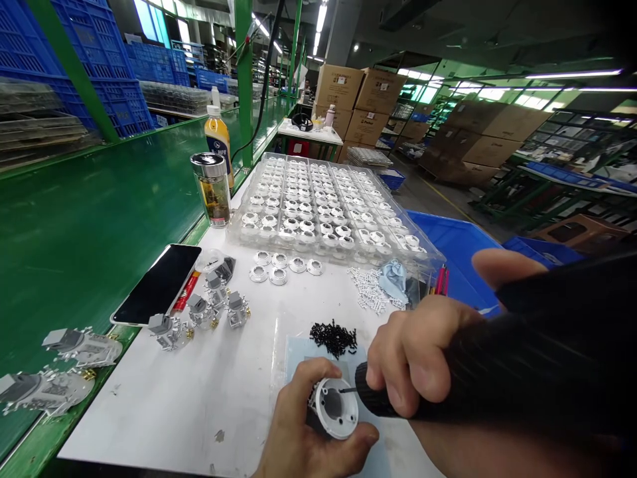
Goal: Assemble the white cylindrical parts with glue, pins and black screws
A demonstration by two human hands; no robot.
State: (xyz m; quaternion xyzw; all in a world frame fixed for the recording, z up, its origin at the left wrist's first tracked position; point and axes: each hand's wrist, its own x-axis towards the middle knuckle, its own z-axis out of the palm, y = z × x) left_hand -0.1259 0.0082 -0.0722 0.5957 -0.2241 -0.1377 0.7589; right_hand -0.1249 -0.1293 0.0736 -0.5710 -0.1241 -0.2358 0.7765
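My left hand (303, 431) is closed around a small round white housing (334, 406) at the near edge of the white table (209, 385). My right hand (418, 358) grips a black electric screwdriver (497, 365) whose thin bit points into the housing's open cup. Just behind the housing lies a pile of small black screws (334, 337) on a pale blue mat (298, 352).
A clear tray (323, 199) of white rings fills the far table, with several loose rings (286, 265) before it. Silver screws (371, 289), grey assembled parts (209, 309), a phone (158, 282), a tea flask (213, 189) and a bottle (217, 136) stand left. Blue bins (448, 239) sit right.
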